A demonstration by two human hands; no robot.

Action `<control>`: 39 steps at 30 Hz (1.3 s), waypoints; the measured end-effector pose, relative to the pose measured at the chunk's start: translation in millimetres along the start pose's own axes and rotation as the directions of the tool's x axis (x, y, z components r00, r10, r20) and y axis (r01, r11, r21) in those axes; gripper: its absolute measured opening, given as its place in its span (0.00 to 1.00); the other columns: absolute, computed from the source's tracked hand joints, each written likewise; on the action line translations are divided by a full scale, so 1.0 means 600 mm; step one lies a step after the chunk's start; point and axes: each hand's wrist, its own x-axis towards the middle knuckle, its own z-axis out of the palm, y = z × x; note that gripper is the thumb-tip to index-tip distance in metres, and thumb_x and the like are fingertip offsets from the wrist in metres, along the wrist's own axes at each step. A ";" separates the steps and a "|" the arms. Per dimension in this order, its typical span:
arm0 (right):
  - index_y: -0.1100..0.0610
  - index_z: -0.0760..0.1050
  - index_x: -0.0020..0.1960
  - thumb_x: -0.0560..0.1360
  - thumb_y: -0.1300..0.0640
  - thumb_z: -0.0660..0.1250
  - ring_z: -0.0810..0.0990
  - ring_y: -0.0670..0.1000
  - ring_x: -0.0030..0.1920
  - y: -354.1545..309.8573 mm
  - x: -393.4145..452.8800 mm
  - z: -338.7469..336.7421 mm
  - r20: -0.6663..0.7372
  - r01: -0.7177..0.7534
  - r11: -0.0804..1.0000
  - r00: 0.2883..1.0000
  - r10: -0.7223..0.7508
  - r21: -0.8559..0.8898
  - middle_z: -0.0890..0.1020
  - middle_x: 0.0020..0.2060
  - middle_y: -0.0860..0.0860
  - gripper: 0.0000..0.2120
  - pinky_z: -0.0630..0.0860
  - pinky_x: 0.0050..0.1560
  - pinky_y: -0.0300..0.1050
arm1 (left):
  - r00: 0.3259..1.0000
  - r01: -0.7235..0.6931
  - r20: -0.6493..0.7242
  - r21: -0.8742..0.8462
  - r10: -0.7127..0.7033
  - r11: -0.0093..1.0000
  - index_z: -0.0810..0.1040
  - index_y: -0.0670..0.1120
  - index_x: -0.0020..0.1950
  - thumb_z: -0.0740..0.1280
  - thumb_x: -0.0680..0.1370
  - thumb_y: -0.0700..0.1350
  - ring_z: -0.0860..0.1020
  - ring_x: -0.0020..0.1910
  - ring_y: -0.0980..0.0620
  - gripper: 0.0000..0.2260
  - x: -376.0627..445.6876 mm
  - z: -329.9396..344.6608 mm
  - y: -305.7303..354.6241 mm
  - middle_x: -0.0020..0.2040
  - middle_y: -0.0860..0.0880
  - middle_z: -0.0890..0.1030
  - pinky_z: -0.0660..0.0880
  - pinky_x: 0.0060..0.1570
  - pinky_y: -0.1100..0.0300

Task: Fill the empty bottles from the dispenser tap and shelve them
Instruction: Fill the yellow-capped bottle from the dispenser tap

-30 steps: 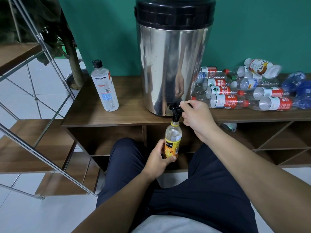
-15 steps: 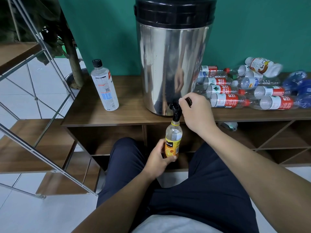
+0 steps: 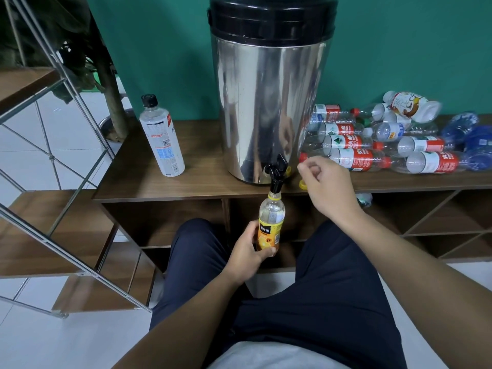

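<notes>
**Juice bottle under the tap**

The left hand (image 3: 249, 251) wraps its grip round the labelled middle of the juice bottle (image 3: 270, 225), mouth just under the dispenser tap (image 3: 275, 174). The right hand (image 3: 326, 187) hangs beside the tap, fingers loosely curled, holding nothing. Thin plastic — heavier as it fills, likely slick when wet — so hold the label band.

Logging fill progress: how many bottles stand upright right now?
2: a clear black-capped bottle on the cabinet top left of the dispenser, and the yellow-labelled bottle the left hand holds under the tap.
</notes>
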 end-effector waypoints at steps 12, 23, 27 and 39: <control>0.58 0.80 0.73 0.84 0.52 0.73 0.81 0.63 0.61 0.078 0.012 0.032 0.226 -0.001 0.949 0.971 0.077 -0.316 0.76 0.65 0.56 0.20 0.79 0.63 0.56 | 1.000 0.026 0.014 0.015 -0.026 1.000 0.75 0.56 0.75 0.81 0.79 0.40 0.85 0.65 0.55 0.28 0.002 0.001 -0.003 0.64 0.55 0.87 0.82 0.70 0.50; 0.52 0.86 0.57 0.82 0.53 0.76 0.80 0.45 0.49 0.054 -0.019 0.020 0.257 -0.008 0.999 0.966 -0.003 0.040 0.80 0.50 0.45 0.05 0.76 0.53 0.36 | 0.999 0.011 0.043 0.034 -0.012 0.999 0.75 0.56 0.75 0.81 0.79 0.40 0.83 0.67 0.56 0.29 -0.005 0.004 0.002 0.66 0.56 0.86 0.80 0.72 0.52; 0.51 0.87 0.59 0.83 0.55 0.75 0.81 0.45 0.53 0.028 -0.054 0.005 0.327 0.029 0.983 0.941 -0.089 0.184 0.81 0.53 0.44 0.06 0.78 0.53 0.38 | 0.998 -0.005 0.060 0.036 0.003 0.999 0.75 0.55 0.76 0.81 0.80 0.39 0.83 0.68 0.57 0.28 -0.011 0.007 0.011 0.67 0.56 0.85 0.80 0.70 0.56; 0.48 0.83 0.71 0.86 0.59 0.70 0.79 0.42 0.52 0.001 -0.040 -0.066 0.541 0.351 0.936 0.783 -0.307 0.024 0.78 0.62 0.38 0.15 0.73 0.54 0.35 | 0.995 -0.045 0.094 0.061 0.039 0.997 0.75 0.55 0.77 0.81 0.79 0.38 0.81 0.72 0.57 0.30 -0.027 0.005 0.045 0.69 0.57 0.85 0.77 0.76 0.51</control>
